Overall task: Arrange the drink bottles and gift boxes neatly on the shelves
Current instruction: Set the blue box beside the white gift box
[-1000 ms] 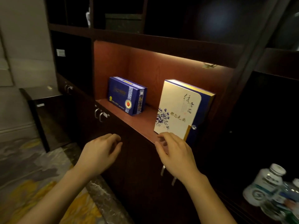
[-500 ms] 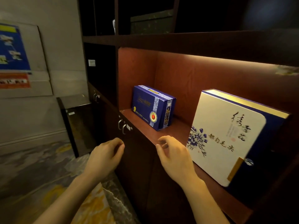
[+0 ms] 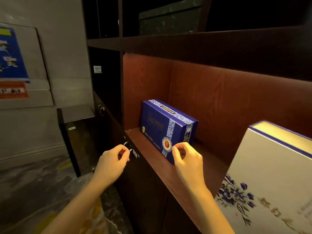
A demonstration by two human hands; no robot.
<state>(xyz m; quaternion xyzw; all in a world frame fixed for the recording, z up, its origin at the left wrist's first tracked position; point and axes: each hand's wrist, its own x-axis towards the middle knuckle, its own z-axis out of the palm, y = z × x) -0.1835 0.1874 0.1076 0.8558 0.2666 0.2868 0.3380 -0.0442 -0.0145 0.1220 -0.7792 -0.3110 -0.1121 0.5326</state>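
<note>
Blue box point(image 3: 166, 130): stands on its long edge at the back left of the lit shelf point(image 3: 216, 162), close to the shelf's left wall, front turned slightly askew to the shelf's edge

White box point(image 3: 270, 181): upright at the right front of the shelf, well apart from the blue box, no hand on it

Right hand point(image 3: 187, 160): over the shelf's front edge, thumb and forefinger curled at the blue box's near lower corner; whether they pinch the corner or only reach it I cannot tell

Left hand point(image 3: 112, 163): just off the shelf's left front, before the cabinet door point(image 3: 143, 191) below it, fingers loosely curled and holding nothing

What changed: a second ago the right hand was at the white box's lower corner; half a second ago both hands hung between the two boxes; now the right hand has come to the blue box, with the left travelling alongside

What it means: the white box looks finished with, and the work has passed to the blue one

Likely step: squaring the blue box to the shelf's front edge, probably with the left hand joining at its far end
</note>
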